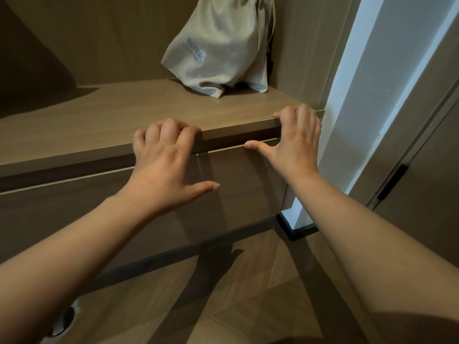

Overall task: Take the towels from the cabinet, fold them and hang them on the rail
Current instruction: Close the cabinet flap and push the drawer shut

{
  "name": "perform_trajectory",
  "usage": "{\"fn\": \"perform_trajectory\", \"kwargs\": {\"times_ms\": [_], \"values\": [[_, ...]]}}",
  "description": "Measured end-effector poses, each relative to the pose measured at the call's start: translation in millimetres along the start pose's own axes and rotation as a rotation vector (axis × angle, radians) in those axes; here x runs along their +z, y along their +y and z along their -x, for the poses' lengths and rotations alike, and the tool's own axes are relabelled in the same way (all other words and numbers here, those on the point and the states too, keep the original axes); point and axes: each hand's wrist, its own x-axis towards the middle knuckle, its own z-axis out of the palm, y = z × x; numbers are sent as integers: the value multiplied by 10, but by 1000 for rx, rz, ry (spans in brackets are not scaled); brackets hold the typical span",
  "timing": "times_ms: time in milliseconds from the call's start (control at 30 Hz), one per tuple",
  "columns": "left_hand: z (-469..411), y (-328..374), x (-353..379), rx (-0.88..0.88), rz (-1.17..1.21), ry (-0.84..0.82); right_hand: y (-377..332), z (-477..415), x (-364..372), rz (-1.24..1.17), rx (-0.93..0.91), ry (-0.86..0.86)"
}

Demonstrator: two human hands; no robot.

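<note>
Left hand (164, 165) at 9 o'clock of centre: fingers (171, 127) curl at the shelf (99, 120) front edge, tips hidden under the knuckles. Right hand (295, 142) at 2 o'clock is the same, and for both it is unclear whether they hook the shelf or the drawer front (236, 184). Drawer inside is hidden behind its front. Both forearms are cut by the bottom and side edges. Cloth bag (221, 45) at 12 o'clock has its top cut off, and its print (196, 52) is blurred and unreadable. Round metal thing (63, 321) at 7 o'clock is half behind the left forearm, unidentifiable. Black fitting (392, 182) at 3 o'clock is too small to tell.
</note>
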Motion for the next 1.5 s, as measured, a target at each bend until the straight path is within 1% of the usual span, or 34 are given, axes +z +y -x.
{"fn": "perform_trajectory", "kwargs": {"times_ms": [233,367,467,567,667,800,867,933,1000,1133,1200,1267,1367,1400,1500], "values": [[7,-7,53,5,-50,28,-6,10,44,26,5,39],[-14,-17,94,-12,-73,90,-42,34,14,28,14,37],[-98,6,135,-34,-108,137,-72,31,-40,45,15,0],[-212,13,127,-69,-137,124,-51,28,-102,60,-18,-50],[-246,-13,134,-67,-149,112,-24,41,-137,61,-49,-93],[-229,-5,133,-80,-132,88,-78,31,-193,59,-15,-123],[-242,6,91,-86,-125,61,-117,13,-252,42,14,-166],[-260,14,12,-92,-101,19,-142,-4,-346,29,25,-252],[-297,29,-125,-103,-44,-62,-150,-62,-484,28,21,-396],[-406,30,-535,-138,134,-330,-154,-348,-894,-19,73,-765],[-511,22,-796,-172,216,-495,-159,-516,-1177,-37,125,-885],[-594,34,-1094,-206,252,-619,-200,-664,-1499,-50,192,-954],[-676,113,-1637,-228,272,-694,-343,-939,-2071,-54,260,-1042],[-684,152,-1814,-227,282,-714,-404,-1016,-2262,-59,264,-1032],[-733,260,-2427,-253,338,-745,-546,-1278,-2857,-120,276,-920]]}}
